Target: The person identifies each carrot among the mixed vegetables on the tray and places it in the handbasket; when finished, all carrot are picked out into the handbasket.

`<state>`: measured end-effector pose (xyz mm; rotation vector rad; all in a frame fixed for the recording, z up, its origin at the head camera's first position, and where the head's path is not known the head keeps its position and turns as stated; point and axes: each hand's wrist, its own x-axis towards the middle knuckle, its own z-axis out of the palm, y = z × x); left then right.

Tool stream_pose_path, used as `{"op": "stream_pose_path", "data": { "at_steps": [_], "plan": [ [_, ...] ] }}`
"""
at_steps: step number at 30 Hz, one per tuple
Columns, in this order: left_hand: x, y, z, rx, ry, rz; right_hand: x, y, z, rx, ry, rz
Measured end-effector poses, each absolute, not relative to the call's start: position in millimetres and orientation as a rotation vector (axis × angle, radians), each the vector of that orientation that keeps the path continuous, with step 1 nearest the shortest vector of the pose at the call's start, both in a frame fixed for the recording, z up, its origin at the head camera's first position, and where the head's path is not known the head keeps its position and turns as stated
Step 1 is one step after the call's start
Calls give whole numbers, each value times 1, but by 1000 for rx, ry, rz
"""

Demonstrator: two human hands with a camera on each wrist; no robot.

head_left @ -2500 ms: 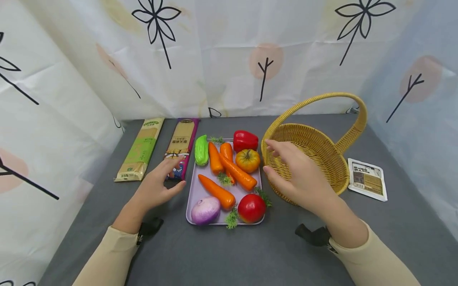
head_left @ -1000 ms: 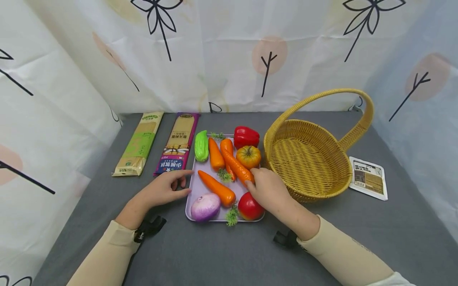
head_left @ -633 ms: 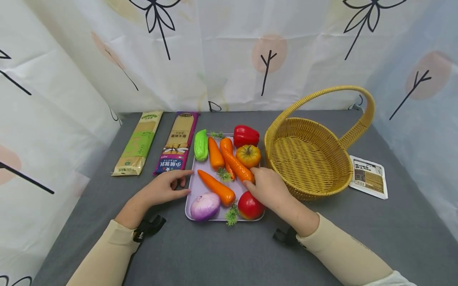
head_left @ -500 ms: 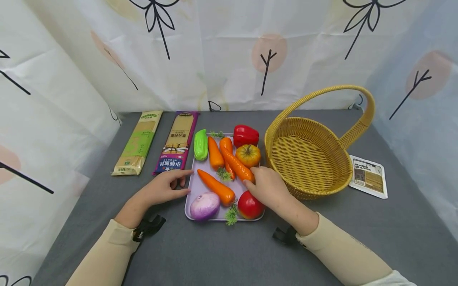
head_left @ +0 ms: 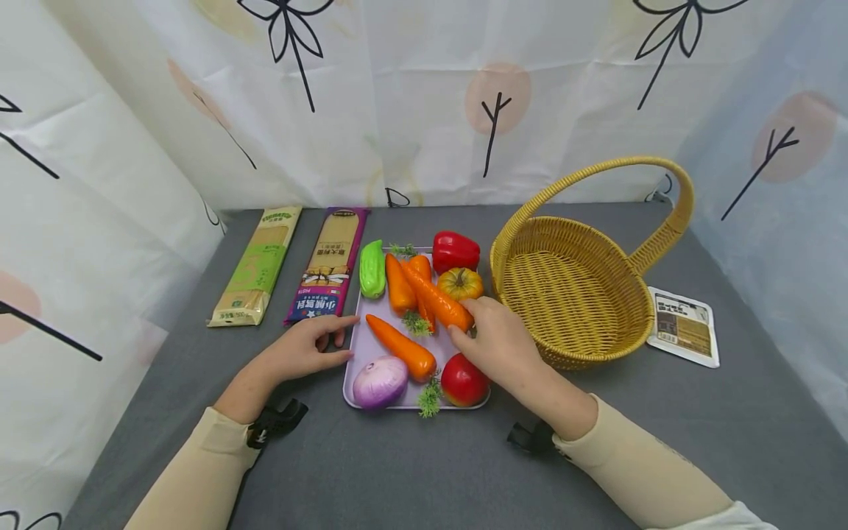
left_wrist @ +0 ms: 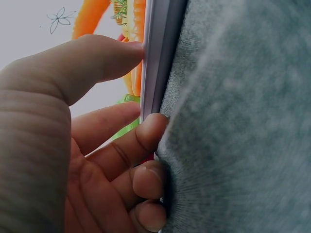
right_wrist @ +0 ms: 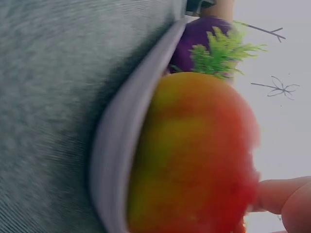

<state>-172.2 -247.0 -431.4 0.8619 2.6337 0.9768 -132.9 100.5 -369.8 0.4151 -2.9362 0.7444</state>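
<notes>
My right hand (head_left: 500, 342) pinches the thick lower end of a long orange carrot (head_left: 432, 293) between thumb and fingers. This carrot slants across two others on a lilac tray (head_left: 363, 350). At the tray's left edge rests my left hand (head_left: 298, 353); in the left wrist view its thumb (left_wrist: 116, 56) and index finger touch the rim, with the other fingers loosely bent. Below the right hand lies a red, apple-like fruit (head_left: 465, 380), which fills much of the right wrist view. Another carrot (head_left: 403, 348) and a purple onion (head_left: 380, 383) lie nearer the front.
Right of the tray stands a yellow wicker basket (head_left: 570, 294) with a tall handle, a flat packet (head_left: 682, 327) beside it. Green pepper (head_left: 372, 269), red bell pepper (head_left: 456, 251) and small pumpkin (head_left: 460, 283) sit at the tray's back. Two pasta packs (head_left: 258, 265) lie left.
My right hand has come from over the basket to the top carrot and pinches it; the carrot has just shifted slightly up and left. My left hand has moved onto the tray's edge.
</notes>
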Motion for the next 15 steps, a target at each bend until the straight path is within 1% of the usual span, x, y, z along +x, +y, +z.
{"op": "stream_pose_path", "data": {
  "at_steps": [9, 15],
  "plan": [
    [-173, -248, -433, 868, 2636, 991, -122, 109, -347, 417, -2727, 928],
    [-173, -248, -433, 860, 2638, 991, -112, 116, -330, 433, -2570, 969]
  ]
}}
